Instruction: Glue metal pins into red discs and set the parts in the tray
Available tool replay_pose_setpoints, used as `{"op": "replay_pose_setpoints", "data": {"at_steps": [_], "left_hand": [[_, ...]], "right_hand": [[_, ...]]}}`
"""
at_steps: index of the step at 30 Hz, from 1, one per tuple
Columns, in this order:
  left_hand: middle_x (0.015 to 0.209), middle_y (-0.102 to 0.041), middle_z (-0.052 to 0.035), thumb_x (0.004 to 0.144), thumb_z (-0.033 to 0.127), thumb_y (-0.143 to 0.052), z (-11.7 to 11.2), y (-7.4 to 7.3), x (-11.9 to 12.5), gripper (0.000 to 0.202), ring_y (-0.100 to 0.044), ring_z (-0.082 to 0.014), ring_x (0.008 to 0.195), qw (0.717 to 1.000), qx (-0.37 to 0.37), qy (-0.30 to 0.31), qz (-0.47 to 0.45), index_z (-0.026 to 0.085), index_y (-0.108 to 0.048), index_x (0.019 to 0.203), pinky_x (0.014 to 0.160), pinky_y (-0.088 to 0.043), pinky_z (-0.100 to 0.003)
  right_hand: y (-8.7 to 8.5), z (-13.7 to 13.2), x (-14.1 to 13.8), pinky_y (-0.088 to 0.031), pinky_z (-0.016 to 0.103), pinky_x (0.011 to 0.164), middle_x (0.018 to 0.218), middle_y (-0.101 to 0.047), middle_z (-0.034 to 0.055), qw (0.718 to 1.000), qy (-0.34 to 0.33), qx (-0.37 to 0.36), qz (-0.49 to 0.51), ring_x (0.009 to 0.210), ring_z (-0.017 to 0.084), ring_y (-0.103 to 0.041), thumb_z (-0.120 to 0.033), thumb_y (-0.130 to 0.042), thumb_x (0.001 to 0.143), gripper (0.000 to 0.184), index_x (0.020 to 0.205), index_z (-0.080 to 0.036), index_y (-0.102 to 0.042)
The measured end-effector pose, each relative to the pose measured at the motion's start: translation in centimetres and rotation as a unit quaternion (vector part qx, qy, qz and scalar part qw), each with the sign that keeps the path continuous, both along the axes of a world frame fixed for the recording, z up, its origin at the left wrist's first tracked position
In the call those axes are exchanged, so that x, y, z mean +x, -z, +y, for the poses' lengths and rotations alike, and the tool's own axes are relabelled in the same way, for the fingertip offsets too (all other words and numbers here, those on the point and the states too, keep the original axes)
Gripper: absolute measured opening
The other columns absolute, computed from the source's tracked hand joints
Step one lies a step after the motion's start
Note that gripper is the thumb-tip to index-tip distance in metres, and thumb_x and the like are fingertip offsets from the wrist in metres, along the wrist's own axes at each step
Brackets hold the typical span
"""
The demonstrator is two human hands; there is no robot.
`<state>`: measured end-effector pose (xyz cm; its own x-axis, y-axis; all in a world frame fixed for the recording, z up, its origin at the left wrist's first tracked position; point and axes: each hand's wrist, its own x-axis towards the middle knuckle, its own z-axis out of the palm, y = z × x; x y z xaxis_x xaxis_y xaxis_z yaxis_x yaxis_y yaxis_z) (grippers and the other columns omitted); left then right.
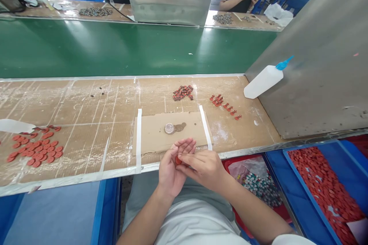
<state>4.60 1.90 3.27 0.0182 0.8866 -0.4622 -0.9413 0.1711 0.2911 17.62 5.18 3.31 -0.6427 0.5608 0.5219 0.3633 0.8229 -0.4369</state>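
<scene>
Red rubber disc (178, 160) between both hands, partly hidden by fingers, just off the near edge of the cardboard sheet (152, 134). Left hand (169, 172) palm up, its fingers (185, 145) open and slightly curled, the disc lying against the palm. Right hand (202, 168) over it, fingers (186, 159) closed on the disc. On the cardboard sheet, a small round clear cap (169, 128) just beside a brown smear (181, 126). On either side of the cardboard sheet, strips of white tape (139, 139). Beyond it, a cluster of red parts with metal bits (183, 92). Farther right, a loose line of small red parts (225, 106) and a white squeeze bottle with a blue nozzle (263, 82). Left of the cardboard sheet, a spread of red discs (36, 147). Below and right of it, a blue crate full of red discs (322, 183). Well beyond it, a green conveyor belt (115, 49).
</scene>
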Motion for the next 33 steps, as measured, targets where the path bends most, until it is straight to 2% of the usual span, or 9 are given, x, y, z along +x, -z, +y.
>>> {"op": "replay_pose_setpoints", "data": {"at_steps": [7, 12, 15, 18, 20, 22, 24, 28, 33], "left_hand": [[0.114, -0.074, -0.0140, 0.089, 0.021, -0.057, -0.2, 0.0, 0.0, 0.019, -0.066, -0.0262, 0.118, 1.000, -0.008, -0.001, -0.005, 0.012, -0.072, 0.093, 0.113, -0.043, -0.041], [0.108, -0.074, -0.0107, 0.087, 0.020, -0.060, -0.1, 0.0, -0.2, 0.018, -0.068, -0.0224, 0.111, 1.000, -0.011, 0.004, -0.017, 0.012, -0.074, 0.094, 0.104, -0.050, -0.035], [0.106, -0.074, -0.0077, 0.085, 0.016, -0.065, -0.1, 0.2, -0.3, 0.016, -0.068, -0.0164, 0.099, 1.000, 0.011, 0.006, 0.018, 0.014, -0.074, 0.098, 0.084, -0.055, -0.025], [0.102, -0.073, -0.0053, 0.084, 0.016, -0.069, -0.2, 0.2, -0.3, 0.020, -0.062, -0.0079, 0.076, 0.997, 0.042, 0.007, 0.069, 0.016, -0.075, 0.103, 0.065, -0.049, -0.018], [0.100, -0.072, -0.0051, 0.081, 0.019, -0.074, -0.4, 0.1, -0.2, 0.023, -0.056, -0.0052, 0.068, 0.994, 0.047, 0.015, 0.096, 0.016, -0.075, 0.104, 0.061, -0.045, -0.018], [0.095, -0.072, -0.0051, 0.078, 0.023, -0.078, -0.7, -0.1, 0.0, 0.027, -0.052, -0.0048, 0.064, 0.991, 0.056, 0.024, 0.120, 0.017, -0.076, 0.104, 0.060, -0.043, -0.018], [0.085, -0.070, -0.0040, 0.076, 0.026, -0.081, -0.9, -0.3, 0.1, 0.029, -0.048, -0.0049, 0.060, 0.988, 0.069, 0.026, 0.138, 0.017, -0.077, 0.103, 0.057, -0.041, -0.019], [0.082, -0.070, -0.0036, 0.077, 0.030, -0.081, -1.2, -0.3, 0.3, 0.026, -0.049, -0.0057, 0.062, 0.986, 0.070, 0.023, 0.148, 0.018, -0.078, 0.100, 0.059, -0.041, -0.020], [0.082, -0.074, -0.0031, 0.071, 0.031, -0.085, -1.5, 0.0, 0.3, 0.029, -0.058, -0.0080, 0.067, 0.989, 0.067, 0.026, 0.127, 0.021, -0.080, 0.099, 0.066, -0.047, -0.022]], "right_hand": [[-0.2, 0.3, 0.0, -0.057, 0.026, 0.068, 0.084, -0.079, 0.0018, 0.999, -0.024, 0.021, -0.017, 0.070, 0.014, -0.074, -0.017, -0.065, 0.090, 0.014, 0.103, -0.020, -0.071], [-0.4, 0.2, 0.3, -0.060, 0.031, 0.087, 0.111, -0.076, 0.0035, 0.977, -0.009, -0.178, 0.115, 0.097, 0.019, -0.074, -0.019, -0.069, 0.087, 0.023, 0.109, -0.027, -0.075], [-0.7, 0.5, 0.5, -0.060, 0.027, 0.062, 0.089, -0.079, 0.0021, 0.875, 0.088, -0.405, 0.251, 0.066, 0.014, -0.071, -0.028, -0.075, 0.084, 0.013, 0.095, -0.028, -0.079], [-0.8, 0.9, 0.6, -0.040, 0.018, 0.037, 0.081, -0.078, 0.0025, 0.747, 0.124, -0.564, 0.329, 0.043, 0.005, -0.051, -0.038, -0.077, 0.081, 0.016, 0.092, -0.026, -0.079], [-0.7, 0.9, 0.7, -0.036, 0.017, 0.034, 0.079, -0.077, 0.0038, 0.727, 0.109, -0.590, 0.334, 0.041, 0.004, -0.048, -0.039, -0.079, 0.079, 0.022, 0.094, -0.024, -0.079], [-0.6, 0.6, 0.7, -0.039, 0.018, 0.034, 0.077, -0.077, 0.0039, 0.757, 0.099, -0.562, 0.319, 0.041, 0.006, -0.052, -0.037, -0.079, 0.078, 0.025, 0.099, -0.023, -0.078], [-0.6, 0.2, 0.8, -0.048, 0.022, 0.039, 0.079, -0.078, 0.0029, 0.830, 0.120, -0.456, 0.299, 0.046, 0.011, -0.060, -0.031, -0.078, 0.080, 0.025, 0.104, -0.025, -0.076], [-1.0, 0.0, 1.7, -0.062, 0.029, 0.065, 0.097, -0.079, 0.0019, 0.978, 0.101, -0.054, 0.174, 0.076, 0.018, -0.076, -0.010, -0.078, 0.077, 0.047, 0.118, -0.032, -0.071], [-1.4, 0.4, 2.5, -0.063, 0.032, 0.072, 0.114, -0.075, 0.0052, 0.990, 0.038, 0.097, 0.091, 0.094, 0.021, -0.075, -0.011, -0.074, 0.081, 0.053, 0.130, -0.031, -0.064]]}}
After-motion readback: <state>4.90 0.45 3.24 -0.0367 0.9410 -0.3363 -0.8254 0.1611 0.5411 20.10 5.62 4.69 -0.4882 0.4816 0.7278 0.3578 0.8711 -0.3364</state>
